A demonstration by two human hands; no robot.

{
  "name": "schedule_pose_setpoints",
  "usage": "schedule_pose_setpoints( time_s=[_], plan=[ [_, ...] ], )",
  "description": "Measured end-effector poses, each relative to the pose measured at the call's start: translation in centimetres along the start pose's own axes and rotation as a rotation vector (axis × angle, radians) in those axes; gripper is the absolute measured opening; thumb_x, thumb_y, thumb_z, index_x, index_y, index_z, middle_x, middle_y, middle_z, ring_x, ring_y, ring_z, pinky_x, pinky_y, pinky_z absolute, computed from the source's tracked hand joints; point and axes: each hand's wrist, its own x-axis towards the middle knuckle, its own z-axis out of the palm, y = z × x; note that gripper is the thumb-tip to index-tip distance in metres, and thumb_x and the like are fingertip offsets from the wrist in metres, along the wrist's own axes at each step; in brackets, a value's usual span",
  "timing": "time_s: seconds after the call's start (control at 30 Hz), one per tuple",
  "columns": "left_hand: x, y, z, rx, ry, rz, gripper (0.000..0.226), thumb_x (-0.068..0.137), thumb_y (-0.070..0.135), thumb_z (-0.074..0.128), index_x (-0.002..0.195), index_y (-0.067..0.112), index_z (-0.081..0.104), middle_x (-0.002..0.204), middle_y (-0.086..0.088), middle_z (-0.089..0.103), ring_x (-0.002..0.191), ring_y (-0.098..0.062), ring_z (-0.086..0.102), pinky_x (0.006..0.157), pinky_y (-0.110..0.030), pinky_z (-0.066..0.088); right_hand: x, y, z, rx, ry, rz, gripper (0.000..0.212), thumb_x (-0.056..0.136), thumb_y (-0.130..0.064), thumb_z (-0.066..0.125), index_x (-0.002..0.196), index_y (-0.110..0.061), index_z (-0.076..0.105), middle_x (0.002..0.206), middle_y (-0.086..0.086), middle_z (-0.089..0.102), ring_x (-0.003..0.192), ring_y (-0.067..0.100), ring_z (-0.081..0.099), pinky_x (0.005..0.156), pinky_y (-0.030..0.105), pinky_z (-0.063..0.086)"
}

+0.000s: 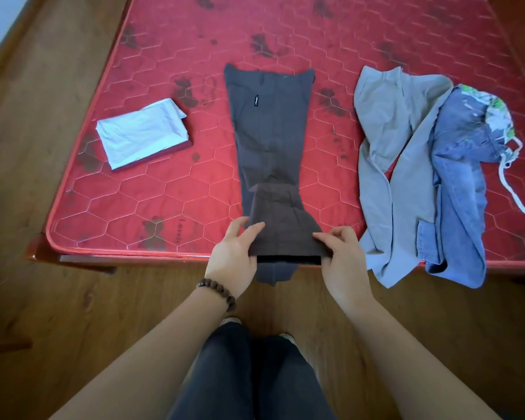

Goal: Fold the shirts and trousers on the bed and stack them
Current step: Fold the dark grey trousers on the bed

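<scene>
Brown trousers (270, 140): left hand (232, 259) and right hand (343, 262) each grip the folded hem.

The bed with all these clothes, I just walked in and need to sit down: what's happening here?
A person is folding long dark brown trousers laid lengthwise on the red quilted mattress. The left hand and right hand each pinch the leg end, turning it up toward the waist. A folded pale blue shirt lies to the left; grey trousers and blue jeans wait unfolded on the right.
</scene>
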Motion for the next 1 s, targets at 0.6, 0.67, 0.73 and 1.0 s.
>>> schedule_pose_setpoints(
  time_s=[0.6,0.67,0.73,1.0],
  plan=[
    [-4.5,-4.9,7.0,0.173,-0.338,0.022,0.049,0.099,0.017,0.041,0.147,0.017,0.035,0.154,0.008,0.03,0.139,-0.009,0.032,0.114,-0.02,0.023,-4.4,7.4,4.4,-0.258,-0.657,-0.04,0.062,0.099,-0.001,0.041,0.153,-0.019,0.019,0.161,-0.007,0.011,0.147,0.02,0.017,0.117,0.029,0.022],
    [-4.9,-5.5,7.8,0.205,-0.414,-0.01,0.048,0.1,0.019,0.039,0.148,0.018,0.034,0.155,0.007,0.029,0.141,-0.01,0.029,0.114,-0.02,0.02,-5.2,8.4,5.2,-0.26,-0.736,-0.006,0.059,0.101,-0.007,0.041,0.153,-0.019,0.016,0.162,-0.006,0.008,0.148,0.02,0.012,0.119,0.031,0.018],
    [-4.8,-6.0,8.7,0.254,-0.481,-0.009,0.048,0.101,0.025,0.038,0.148,0.018,0.035,0.156,0.005,0.028,0.144,-0.012,0.023,0.114,-0.021,0.017,-5.7,9.2,5.8,-0.241,-0.8,0.0,0.057,0.102,-0.016,0.04,0.153,-0.018,0.016,0.162,-0.004,0.006,0.149,0.018,0.009,0.12,0.031,0.015],
    [-1.5,-7.5,9.6,0.315,-0.473,-0.065,0.058,0.099,0.038,0.041,0.15,0.017,0.027,0.159,-0.003,0.02,0.148,-0.017,0.01,0.118,-0.03,0.012,-4.0,11.5,6.6,-0.301,-0.852,0.003,0.057,0.102,-0.032,0.041,0.153,-0.02,0.019,0.162,0.004,0.005,0.148,0.021,0.012,0.117,0.032,0.018]
  ],
)
